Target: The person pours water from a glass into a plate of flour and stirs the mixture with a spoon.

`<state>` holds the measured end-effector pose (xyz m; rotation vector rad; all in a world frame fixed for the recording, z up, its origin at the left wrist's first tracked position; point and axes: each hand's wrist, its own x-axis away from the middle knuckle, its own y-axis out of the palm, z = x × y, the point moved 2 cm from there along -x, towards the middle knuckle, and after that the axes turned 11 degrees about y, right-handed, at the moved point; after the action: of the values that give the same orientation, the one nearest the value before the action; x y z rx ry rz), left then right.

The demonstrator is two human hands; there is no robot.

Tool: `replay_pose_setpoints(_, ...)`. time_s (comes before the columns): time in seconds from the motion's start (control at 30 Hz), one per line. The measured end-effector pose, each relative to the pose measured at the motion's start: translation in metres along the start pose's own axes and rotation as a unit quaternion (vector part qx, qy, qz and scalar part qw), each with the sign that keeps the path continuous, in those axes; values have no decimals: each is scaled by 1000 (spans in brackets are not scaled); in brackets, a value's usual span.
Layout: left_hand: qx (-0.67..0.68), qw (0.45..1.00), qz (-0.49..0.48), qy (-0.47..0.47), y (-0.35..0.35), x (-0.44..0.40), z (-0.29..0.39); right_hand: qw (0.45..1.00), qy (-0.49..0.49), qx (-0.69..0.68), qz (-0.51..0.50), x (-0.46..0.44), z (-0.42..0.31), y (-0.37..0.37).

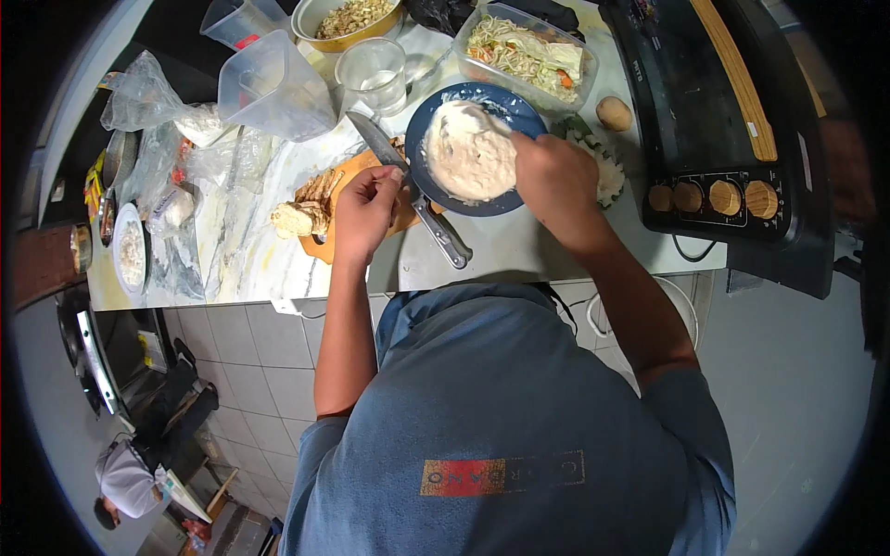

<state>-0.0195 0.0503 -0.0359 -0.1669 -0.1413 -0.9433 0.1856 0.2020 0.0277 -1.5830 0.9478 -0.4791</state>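
Observation:
A dark blue bowl [533, 119] holds a thick, pale batter [468, 153]. My right hand [556, 181] is closed in a fist over the bowl's right side; whatever it grips is hidden by the fingers. At the bowl's left side my left hand [368, 208] is closed in a pinch, and I cannot make out what is between its fingertips. A large knife [440, 232] lies slanting between that hand and the bowl. Beneath the left hand is an orange cutting board [320, 250] with brown sliced pieces [320, 190] and a pale lump [295, 221] on it.
Behind stand a clear plastic container [273, 88], a glass bowl [373, 74] and a tub of noodles and vegetables [528, 56]. A potato [614, 113] lies near a black electric cooker [714, 195] at right. Plastic bags [227, 153] cover the left. Another person [130, 477] sits far left.

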Motion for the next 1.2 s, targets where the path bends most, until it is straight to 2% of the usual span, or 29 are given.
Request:
replay_pose_setpoints(0.1,2,1000,-14,3,2,1,-2,996,37,68,-53,0,8,-23)
replay_pose_setpoints(0.2,-2,1000,-3,-21,4,3,2,989,73,79,-100,11,15,-49)
replay_pose_setpoints(0.4,7,1000,-11,-13,7,2,6,986,72,36,-144,8,7,-33)
replay_pose_setpoints(0.43,7,1000,-7,-14,8,2,7,986,73,36,-143,3,6,-23)
replay_pose_setpoints(0.5,6,1000,-7,-16,8,3,7,996,47,20,-68,-4,3,-11)
replay_pose_setpoints(0.63,10,1000,-18,-4,2,2,0,996,49,50,-64,2,16,-42)
replay_pose_setpoints(0.7,12,1000,-21,0,-2,2,-2,982,48,84,-160,10,21,-62)
replay_pose_setpoints(0.8,18,1000,-17,-8,-2,2,-3,984,47,15,-173,11,19,-49)
replay_pose_setpoints(0.9,12,1000,-14,-12,0,2,-2,991,41,-48,-121,4,14,-6)
replay_pose_setpoints(1.03,3,1000,-15,-16,-1,8,5,997,61,-6,-54,2,21,-18)
replay_pose_setpoints(1.13,3,1000,-16,-22,-4,9,1,993,50,55,-88,5,38,-55)
replay_pose_setpoints(1.2,2,1000,-14,-23,-3,7,0,979,21,40,-197,4,44,-59)
